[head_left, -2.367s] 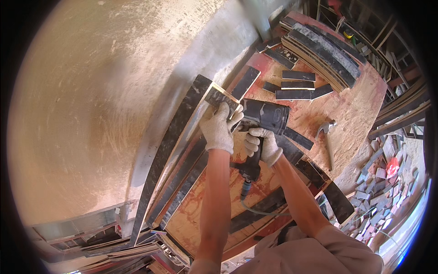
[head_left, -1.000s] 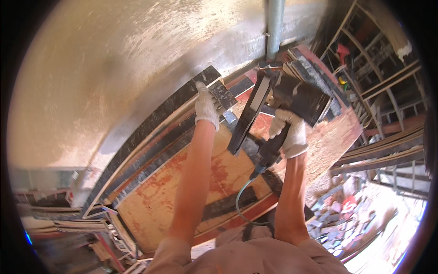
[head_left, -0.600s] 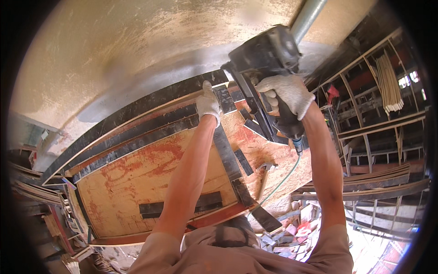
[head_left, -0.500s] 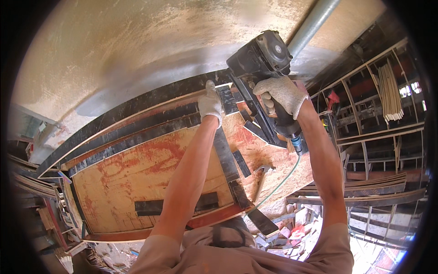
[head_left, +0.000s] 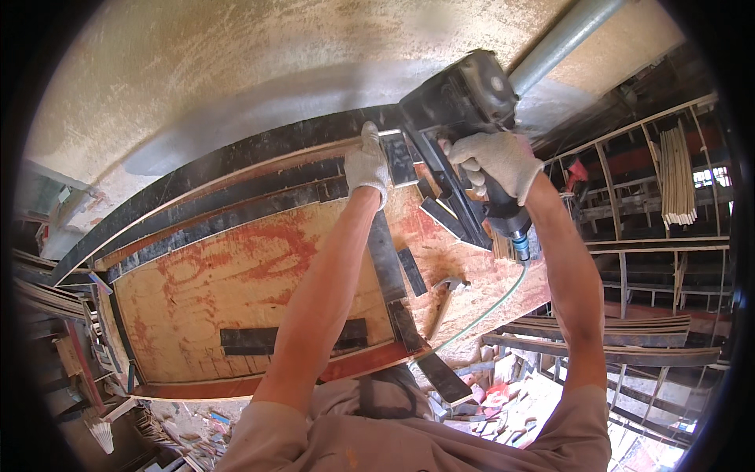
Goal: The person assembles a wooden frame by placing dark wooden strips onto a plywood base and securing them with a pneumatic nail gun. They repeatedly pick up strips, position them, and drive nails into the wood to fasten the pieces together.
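My right hand (head_left: 495, 164), in a pale knitted glove, is wrapped round the handle of a black nail gun (head_left: 460, 94). A green air hose (head_left: 491, 303) joins the handle's end at a blue fitting. The gun's nose, partly hidden, meets the right part of a curved black-faced board (head_left: 228, 161). My left hand (head_left: 366, 165), also gloved, grips the boards just left of the gun, one digit stretched up over the curved board and the other fingers mostly hidden. Beside it lies a short black block (head_left: 399, 160) with pale edges.
Beneath is a reddish-stained wooden panel (head_left: 236, 275) with loose black strips (head_left: 252, 341). A hammer (head_left: 447, 303) lies at right. A metal pipe (head_left: 566, 43) slants beyond the gun. Racks with wood strips (head_left: 678, 177) stand right; wood scraps (head_left: 503, 409) litter the floor.
The whole view has turned slightly. The nail gun and my right hand show a little farther right and look blurred. Both hands keep nearly the same places against the boards.
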`<state>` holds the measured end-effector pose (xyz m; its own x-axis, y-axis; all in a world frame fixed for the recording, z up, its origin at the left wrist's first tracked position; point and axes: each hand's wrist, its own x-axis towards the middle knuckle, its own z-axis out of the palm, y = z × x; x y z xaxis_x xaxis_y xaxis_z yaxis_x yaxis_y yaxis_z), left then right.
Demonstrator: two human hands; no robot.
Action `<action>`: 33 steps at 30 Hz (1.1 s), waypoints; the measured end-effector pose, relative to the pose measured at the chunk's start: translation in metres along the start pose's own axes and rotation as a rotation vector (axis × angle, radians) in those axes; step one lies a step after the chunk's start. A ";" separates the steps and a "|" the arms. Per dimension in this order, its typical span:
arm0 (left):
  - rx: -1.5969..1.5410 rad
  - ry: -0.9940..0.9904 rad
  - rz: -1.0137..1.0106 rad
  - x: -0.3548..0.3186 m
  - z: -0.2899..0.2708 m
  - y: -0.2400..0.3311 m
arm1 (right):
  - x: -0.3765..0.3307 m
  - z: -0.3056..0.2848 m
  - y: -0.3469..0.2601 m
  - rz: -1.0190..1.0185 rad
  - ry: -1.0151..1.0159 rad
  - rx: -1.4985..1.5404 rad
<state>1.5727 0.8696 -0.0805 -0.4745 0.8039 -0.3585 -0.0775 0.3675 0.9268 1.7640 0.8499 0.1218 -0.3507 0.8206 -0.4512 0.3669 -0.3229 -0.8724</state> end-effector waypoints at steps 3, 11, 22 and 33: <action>-0.230 -0.030 0.030 0.002 0.007 -0.005 | -0.002 -0.005 -0.010 0.067 0.032 0.072; -0.209 0.020 0.021 0.022 0.009 -0.021 | 0.000 0.002 -0.013 0.060 0.062 0.069; 0.401 -0.174 0.413 -0.049 -0.101 -0.119 | -0.081 -0.004 0.006 0.037 0.072 0.504; 1.660 -0.263 0.374 -0.188 -0.419 -0.355 | -0.320 0.030 0.030 -0.618 0.008 0.858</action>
<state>1.3220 0.3925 -0.2955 -0.0955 0.9387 -0.3312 0.9942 0.0732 -0.0790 1.8615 0.5639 0.2346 -0.2617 0.9583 0.1151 -0.6064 -0.0705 -0.7921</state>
